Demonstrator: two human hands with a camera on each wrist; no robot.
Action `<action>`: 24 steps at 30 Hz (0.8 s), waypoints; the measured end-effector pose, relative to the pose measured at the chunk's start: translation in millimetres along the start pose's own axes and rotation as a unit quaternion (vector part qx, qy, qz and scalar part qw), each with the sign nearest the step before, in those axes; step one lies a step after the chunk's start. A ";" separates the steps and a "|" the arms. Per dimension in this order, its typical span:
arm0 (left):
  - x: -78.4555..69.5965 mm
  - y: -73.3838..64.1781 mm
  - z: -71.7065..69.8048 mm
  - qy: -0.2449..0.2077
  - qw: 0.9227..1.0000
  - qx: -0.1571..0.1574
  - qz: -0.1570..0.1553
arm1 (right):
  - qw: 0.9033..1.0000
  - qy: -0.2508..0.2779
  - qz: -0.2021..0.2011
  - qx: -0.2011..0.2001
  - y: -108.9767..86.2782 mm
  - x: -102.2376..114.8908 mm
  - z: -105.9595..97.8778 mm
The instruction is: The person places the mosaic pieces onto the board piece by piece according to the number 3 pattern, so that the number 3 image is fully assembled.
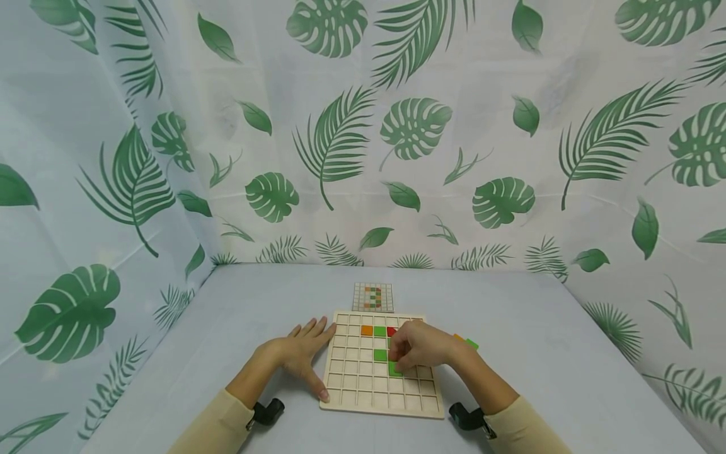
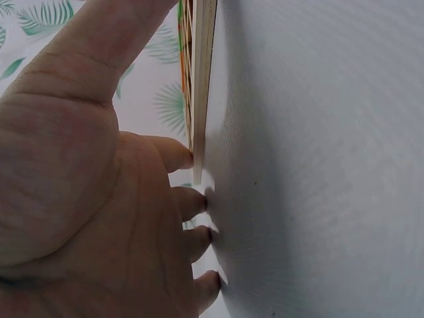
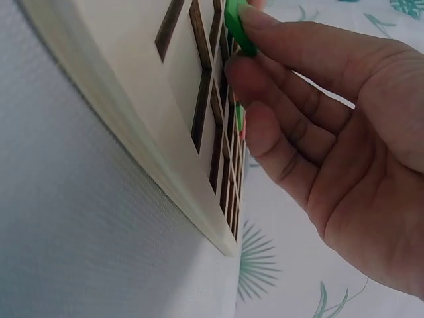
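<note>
A wooden grid board [image 1: 368,410] lies on the table, with an orange tile [image 1: 367,330], a green tile [image 1: 380,331] and a partly hidden red tile [image 1: 391,331] in one row. Lower down sits another green tile [image 1: 380,355]. My right hand [image 1: 424,343] is over the board's right half, pinching a green tile [image 3: 238,28] between thumb and finger, low over the grid. Spread along the board's left edge, my left hand [image 1: 296,354] has its thumb at the near corner and index finger farther up. Its other fingertips touch the tabletop in the left wrist view.
Just behind the board lies a small pattern card [image 1: 358,297] with a coloured grid. Loose orange [image 1: 457,337] and green tiles [image 1: 471,344] lie right of the board, partly behind my right forearm. A leaf-print curtain [image 1: 420,233] borders the table's back and sides.
</note>
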State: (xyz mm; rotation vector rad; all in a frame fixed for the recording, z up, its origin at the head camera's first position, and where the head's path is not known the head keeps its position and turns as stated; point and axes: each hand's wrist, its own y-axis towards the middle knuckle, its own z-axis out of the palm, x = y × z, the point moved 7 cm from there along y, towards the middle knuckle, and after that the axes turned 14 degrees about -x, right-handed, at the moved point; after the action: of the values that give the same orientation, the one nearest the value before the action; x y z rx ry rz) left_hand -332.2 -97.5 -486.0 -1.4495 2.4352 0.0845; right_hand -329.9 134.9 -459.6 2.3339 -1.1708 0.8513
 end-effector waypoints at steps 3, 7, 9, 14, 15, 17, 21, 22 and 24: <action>-1.2 -0.7 -0.7 0.001 1.000 -0.001 0.000 | 1.000 -0.009 0.003 -0.003 -0.1 0.1 0.3; -1.8 -1.2 -0.3 0.001 1.000 -0.001 0.001 | 1.000 -0.018 0.002 -0.001 -0.7 0.2 1.0; -1.5 -1.1 0.0 0.001 1.000 -0.002 0.001 | 1.000 -0.024 -0.003 0.001 -1.2 0.1 -0.2; -0.6 -0.3 1.0 0.001 1.000 0.000 0.000 | 0.998 -0.049 -0.003 -0.034 -2.6 -6.0 -18.7; -0.5 0.0 1.3 0.000 1.000 0.000 0.000 | 0.997 -0.051 0.001 -0.051 -3.4 -8.3 -25.9; -0.4 0.2 1.5 0.000 1.000 0.001 0.000 | 0.995 -0.050 0.013 -0.089 -5.9 -13.7 -41.7; 0.5 0.4 2.1 0.001 1.000 0.000 0.000 | 0.987 -0.051 0.020 -0.149 -12.6 -22.4 -68.2; 0.7 0.3 2.2 0.000 1.000 0.000 -0.001 | 0.986 -0.054 0.021 -0.158 -14.0 -24.3 -72.7; 1.1 0.1 2.3 0.000 1.000 0.000 -0.001 | 0.984 -0.063 0.018 -0.164 -16.1 -26.6 -79.3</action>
State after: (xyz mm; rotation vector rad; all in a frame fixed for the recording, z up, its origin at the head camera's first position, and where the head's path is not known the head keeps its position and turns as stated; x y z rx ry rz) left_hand -332.2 -98.0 -488.4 -1.4516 2.4346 0.0845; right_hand -356.3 205.6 -420.1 2.1248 -1.2986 0.4832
